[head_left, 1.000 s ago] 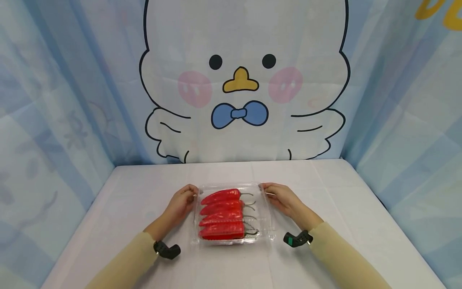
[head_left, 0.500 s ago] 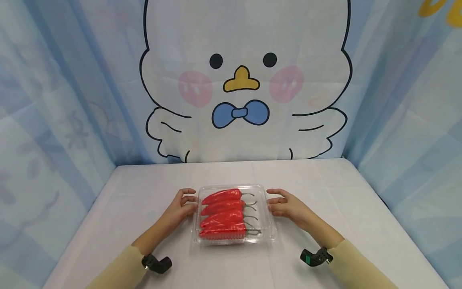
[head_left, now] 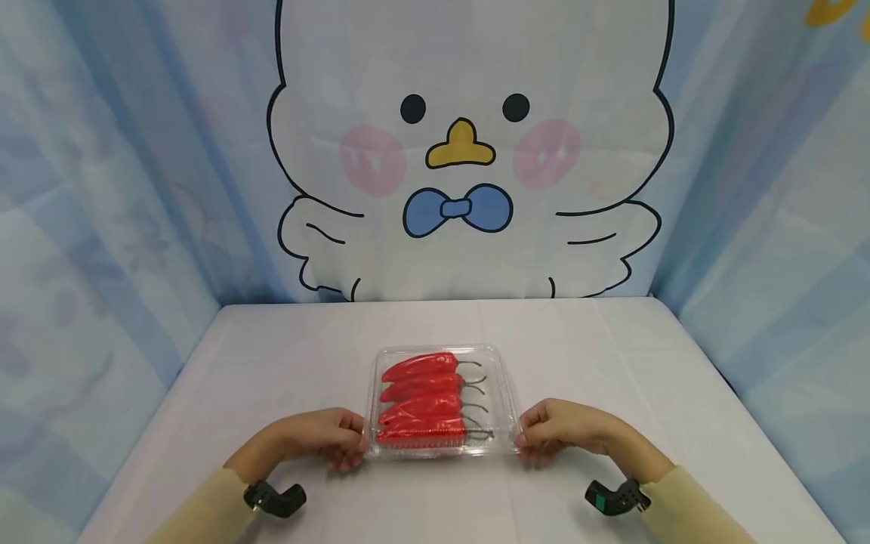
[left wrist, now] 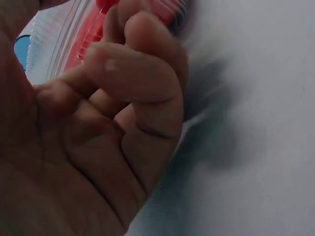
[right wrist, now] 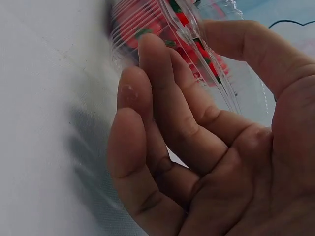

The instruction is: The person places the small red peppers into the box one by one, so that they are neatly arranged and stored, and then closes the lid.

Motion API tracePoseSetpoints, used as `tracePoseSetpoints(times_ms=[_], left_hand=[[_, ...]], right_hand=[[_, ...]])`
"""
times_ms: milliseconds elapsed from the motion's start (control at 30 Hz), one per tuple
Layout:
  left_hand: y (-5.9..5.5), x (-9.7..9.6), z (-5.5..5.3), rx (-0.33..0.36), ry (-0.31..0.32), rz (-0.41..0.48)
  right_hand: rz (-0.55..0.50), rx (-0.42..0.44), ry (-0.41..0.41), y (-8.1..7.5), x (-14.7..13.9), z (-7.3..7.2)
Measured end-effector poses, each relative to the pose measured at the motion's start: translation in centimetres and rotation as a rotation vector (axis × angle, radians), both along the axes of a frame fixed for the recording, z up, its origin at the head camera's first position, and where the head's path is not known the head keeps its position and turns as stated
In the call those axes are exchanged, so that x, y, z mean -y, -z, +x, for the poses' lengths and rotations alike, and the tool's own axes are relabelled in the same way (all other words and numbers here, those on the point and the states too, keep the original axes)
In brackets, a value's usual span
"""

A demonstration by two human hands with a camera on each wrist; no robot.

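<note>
A clear plastic clamshell container (head_left: 504,393) lies on the table with its lid down, and several red chili peppers (head_left: 421,408) show through it, stems to the right. At its near left corner, my left hand (head_left: 322,438) pinches the edge with curled fingers. My right hand (head_left: 567,429) pinches the near right corner in the same way. In the right wrist view, thumb and fingers (right wrist: 160,64) lie on either side of the container's layered rim (right wrist: 197,39). The left wrist view shows the curled left fingers (left wrist: 142,73) in front of the container, partly hiding it.
A white cloth covers the table (head_left: 435,499). Behind stands a curtain (head_left: 462,264) printed with a cartoon bird, and pale blue curtains (head_left: 88,249) hang at both sides. A dark wrist camera (head_left: 275,499) sits at each sleeve cuff.
Both hands have let go of the container's far corners and come down its sides toward me, now pinching the near corners. The container has stayed nearly in place.
</note>
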State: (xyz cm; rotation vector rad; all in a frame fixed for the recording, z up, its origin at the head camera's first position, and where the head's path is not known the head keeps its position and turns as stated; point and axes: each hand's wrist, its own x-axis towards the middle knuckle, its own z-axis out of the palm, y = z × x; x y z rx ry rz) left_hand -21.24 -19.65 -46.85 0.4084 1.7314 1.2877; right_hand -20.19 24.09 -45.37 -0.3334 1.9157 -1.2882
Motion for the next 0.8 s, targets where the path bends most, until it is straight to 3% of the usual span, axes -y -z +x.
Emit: tracePoseSetpoints(times_ms=[133, 267, 500, 800], left_hand=[[-0.2, -0.1, 0.3, 0.028, 0.072, 0.029], [-0.2, -0.3, 0.3, 0.02, 0.069, 0.047], [-0.3, -0.7, -0.3, -0.043, -0.083, 0.037], [0.0, -2.1, -1.5, -0.102, -0.299, 0.015]], right_hand=[[-0.044, 0.044, -0.041, 0.2, 0.3, 0.2], [-0.068, 0.058, -0.039, 0.5, 0.5, 0.1], [-0.105, 0.038, 0.05, 0.6, 0.3, -0.6], [-0.117, -0.011, 0.251, 1.0, 0.3, -2.1]])
